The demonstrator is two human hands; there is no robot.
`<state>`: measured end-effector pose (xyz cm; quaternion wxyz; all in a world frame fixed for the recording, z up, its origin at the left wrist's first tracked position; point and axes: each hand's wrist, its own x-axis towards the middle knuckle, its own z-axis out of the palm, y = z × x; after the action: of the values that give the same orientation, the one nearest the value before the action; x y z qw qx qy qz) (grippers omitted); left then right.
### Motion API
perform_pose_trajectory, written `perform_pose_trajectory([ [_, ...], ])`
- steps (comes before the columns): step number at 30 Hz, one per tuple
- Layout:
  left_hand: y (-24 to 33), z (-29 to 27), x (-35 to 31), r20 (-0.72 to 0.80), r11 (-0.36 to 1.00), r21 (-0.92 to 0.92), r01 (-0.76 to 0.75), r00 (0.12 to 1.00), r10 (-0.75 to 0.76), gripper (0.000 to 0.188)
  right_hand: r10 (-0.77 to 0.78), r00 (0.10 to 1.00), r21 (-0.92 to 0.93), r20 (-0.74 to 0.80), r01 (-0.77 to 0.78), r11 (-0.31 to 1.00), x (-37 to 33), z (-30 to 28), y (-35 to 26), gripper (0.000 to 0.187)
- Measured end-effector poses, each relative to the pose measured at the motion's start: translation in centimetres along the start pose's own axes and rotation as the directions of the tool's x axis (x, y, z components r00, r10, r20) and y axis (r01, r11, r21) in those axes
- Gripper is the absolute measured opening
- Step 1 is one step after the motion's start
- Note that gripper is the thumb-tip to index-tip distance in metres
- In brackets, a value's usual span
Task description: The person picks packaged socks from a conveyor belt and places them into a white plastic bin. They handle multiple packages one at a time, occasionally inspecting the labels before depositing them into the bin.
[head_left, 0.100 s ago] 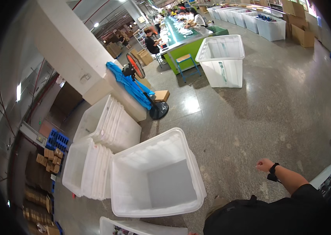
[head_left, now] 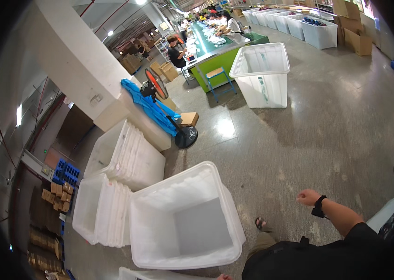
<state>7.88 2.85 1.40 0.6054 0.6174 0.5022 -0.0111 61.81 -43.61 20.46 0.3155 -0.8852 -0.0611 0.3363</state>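
Observation:
My right hand (head_left: 307,197) hangs over the floor to the right, fingers curled in, with nothing seen in it; a black band circles its wrist. Only a sliver of my left hand (head_left: 224,277) shows at the lower edge, beside the rim of a white plastic bin (head_left: 159,274) that is mostly cut off. Whether its fingers grip that rim is hidden. Ahead and to the left stands a large white plastic bin (head_left: 201,228), bare inside, its grey bottom visible. My sandalled foot (head_left: 261,222) is on the floor right of it.
Nested white bins (head_left: 113,205) stand left of the large bin. Farther ahead are a floor fan (head_left: 185,135), another white bin (head_left: 263,86) and a blue-legged stool (head_left: 218,84). People sit along a green workbench (head_left: 215,63). At the right edge is a pale container (head_left: 390,210).
The near bins sit lower in view, and the bin at the bottom edge shows less. My right hand has shifted slightly left in view. My foot has come into sight.

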Motion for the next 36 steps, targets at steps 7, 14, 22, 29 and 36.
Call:
perform_pose_trajectory([
  [7,18.4,8.6,15.7,0.059,0.967,-0.226,0.114,0.993,-0.103,0.023,-0.068,0.996,-0.037,0.060,0.070,0.997,14.0,-3.9,-2.5,0.051],
  [14,36.9,15.7,34.4,0.207,0.964,-0.238,0.120,0.976,-0.071,0.026,0.623,0.778,0.166,-0.075,-0.607,0.777,18.1,-11.9,8.1,0.025],
  [22,66.2,25.6,43.8,0.180,0.981,-0.193,0.025,0.984,0.010,0.037,0.821,0.569,0.680,-0.039,-0.587,0.439,23.4,-12.5,6.9,0.013],
  [29,78.2,34.6,56.9,0.254,0.999,-0.050,-0.003,0.967,0.016,0.032,0.759,0.634,0.300,0.149,-0.760,0.576,43.8,-16.9,-4.0,0.021],
  [36,80.0,34.5,68.8,0.097,0.996,-0.060,0.061,0.994,-0.055,0.026,0.375,0.908,0.389,-0.186,-0.283,0.877,69.0,-33.6,-19.4,0.025],
])
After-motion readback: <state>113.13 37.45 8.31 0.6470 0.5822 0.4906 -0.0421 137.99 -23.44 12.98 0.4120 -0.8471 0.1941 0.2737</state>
